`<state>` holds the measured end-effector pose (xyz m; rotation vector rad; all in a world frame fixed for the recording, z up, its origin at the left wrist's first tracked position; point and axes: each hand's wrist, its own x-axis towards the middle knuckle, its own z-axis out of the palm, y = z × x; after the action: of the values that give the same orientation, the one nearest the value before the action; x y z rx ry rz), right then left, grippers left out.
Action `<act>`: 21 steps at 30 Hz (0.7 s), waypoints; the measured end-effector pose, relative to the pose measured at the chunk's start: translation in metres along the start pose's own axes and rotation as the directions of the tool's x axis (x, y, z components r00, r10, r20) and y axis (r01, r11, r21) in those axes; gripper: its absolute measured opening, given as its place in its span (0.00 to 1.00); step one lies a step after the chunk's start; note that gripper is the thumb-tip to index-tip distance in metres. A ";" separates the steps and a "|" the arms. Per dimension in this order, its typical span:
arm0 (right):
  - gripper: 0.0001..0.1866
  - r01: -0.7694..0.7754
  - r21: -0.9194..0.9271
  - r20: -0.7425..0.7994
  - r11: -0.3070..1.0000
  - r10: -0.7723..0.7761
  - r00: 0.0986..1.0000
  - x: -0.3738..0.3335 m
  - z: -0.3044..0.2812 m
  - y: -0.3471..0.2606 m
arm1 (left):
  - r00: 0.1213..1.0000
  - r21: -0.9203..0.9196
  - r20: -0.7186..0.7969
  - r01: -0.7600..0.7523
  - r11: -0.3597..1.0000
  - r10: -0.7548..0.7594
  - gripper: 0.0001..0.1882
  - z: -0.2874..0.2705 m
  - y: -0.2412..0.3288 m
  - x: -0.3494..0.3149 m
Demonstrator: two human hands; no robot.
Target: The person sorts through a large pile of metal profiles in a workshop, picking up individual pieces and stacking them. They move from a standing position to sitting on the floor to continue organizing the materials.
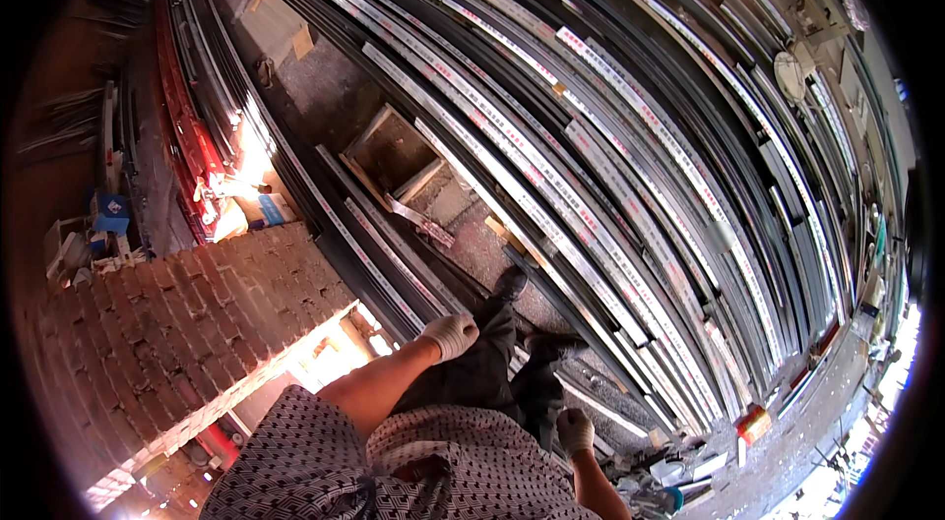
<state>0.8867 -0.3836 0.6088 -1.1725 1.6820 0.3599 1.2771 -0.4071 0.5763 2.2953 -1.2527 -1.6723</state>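
Observation:
My left hand, in a pale work glove, is closed in a loose fist in front of my left thigh. Nothing sticks out of it. In the picture it overlaps the near ends of a stack of long dark metal profiles; contact with them cannot be made out. Lower down on the right, my right hand, also gloved, hangs beside my leg with its fingers curled and nothing visible in them. Ahead and to the right lies a broad stack of long dark and silver profiles, many with printed white film strips.
A wooden frame stands in the gap between the profile stacks. A low brick wall is at left, with red metal beams beyond it. Scrap pieces and an orange box lie at lower right.

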 end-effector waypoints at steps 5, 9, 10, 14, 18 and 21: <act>0.20 -0.035 -0.015 -0.054 0.999 0.034 0.998 -0.001 0.005 0.000 | 1.000 -0.048 -0.002 0.000 0.999 0.000 0.16 -0.020 0.015 0.015; 0.22 -0.024 0.118 -0.104 0.993 0.036 0.994 -0.013 -0.010 -0.018 | 1.000 -0.054 0.005 -0.028 0.998 0.029 0.16 -0.016 -0.008 0.018; 0.22 -0.050 0.051 -0.107 0.997 0.055 0.993 -0.014 -0.014 -0.021 | 0.999 -0.073 0.017 -0.045 0.996 0.047 0.16 -0.016 -0.014 0.019; 0.20 -0.105 0.079 -0.175 0.991 0.117 0.978 -0.012 -0.013 0.006 | 0.998 -0.152 0.001 -0.064 0.986 0.065 0.13 -0.009 -0.015 0.029; 0.19 -0.099 0.177 -0.220 0.979 0.138 0.966 -0.009 0.002 0.008 | 0.993 -0.279 0.057 0.113 0.954 -0.101 0.13 -0.014 -0.055 0.057; 0.17 -0.175 0.182 -0.198 0.968 0.210 0.958 -0.016 0.004 0.008 | 0.995 -0.252 0.091 0.070 0.965 -0.048 0.12 -0.029 -0.019 0.055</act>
<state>0.8829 -0.3688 0.6190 -0.9555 1.9841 0.2151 1.3172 -0.4400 0.5363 2.1501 -0.9249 -1.8450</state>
